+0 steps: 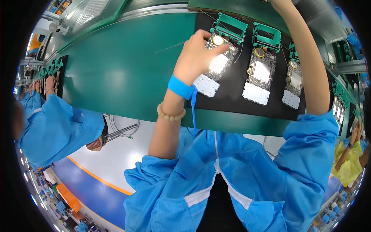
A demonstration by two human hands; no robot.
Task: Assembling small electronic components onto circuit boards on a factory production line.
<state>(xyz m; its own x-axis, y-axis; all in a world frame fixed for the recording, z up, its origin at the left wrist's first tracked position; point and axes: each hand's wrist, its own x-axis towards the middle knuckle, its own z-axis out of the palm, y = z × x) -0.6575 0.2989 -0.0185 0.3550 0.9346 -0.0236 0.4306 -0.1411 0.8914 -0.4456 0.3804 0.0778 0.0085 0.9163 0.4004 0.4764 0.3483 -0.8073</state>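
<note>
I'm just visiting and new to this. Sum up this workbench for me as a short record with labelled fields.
Left hand: the left hand is on the leftmost board, thumb across its upper part
Right hand: the right hand is at the top edge, mostly cut off; grip unclear
Other boards nearby: middle board; right board, beside the right forearm
Surface: black mat on a green bench
Left wrist: blue strap, beaded bracelet
Far left: co-worker's blue sleeve
</note>
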